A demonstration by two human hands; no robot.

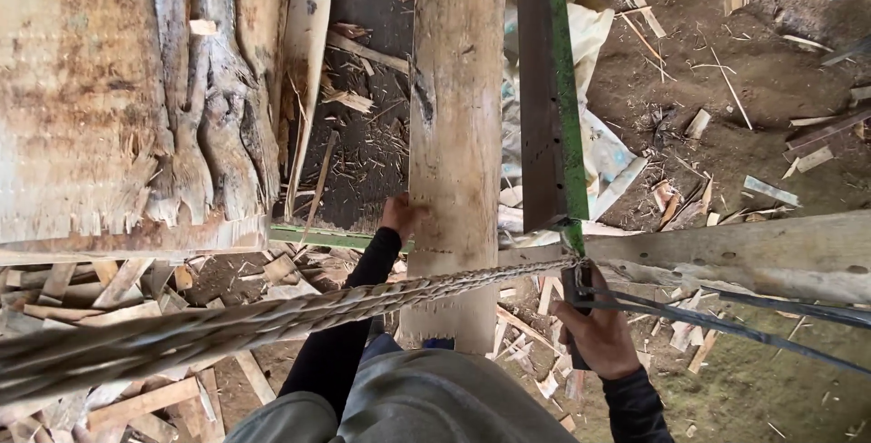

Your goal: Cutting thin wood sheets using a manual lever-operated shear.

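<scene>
A long pale wooden plank [456, 126] runs away from me down the middle. My left hand [399, 216] grips its left edge, the arm in a black sleeve. My right hand [594, 334] is closed on a dark upright handle or bar [575, 284] below a dark beam with a green-painted edge [553, 89]. A twisted fibre rope [272, 321] stretches from the lower left to that bar, crossing over the plank.
A large rough slab of wood [118, 98] lies at the left, with scrap offcuts [109, 289] below it. A grey horizontal beam [744, 253] and dark cables [726, 316] run at the right. Bare dirt with splinters [753, 89] spreads at the upper right.
</scene>
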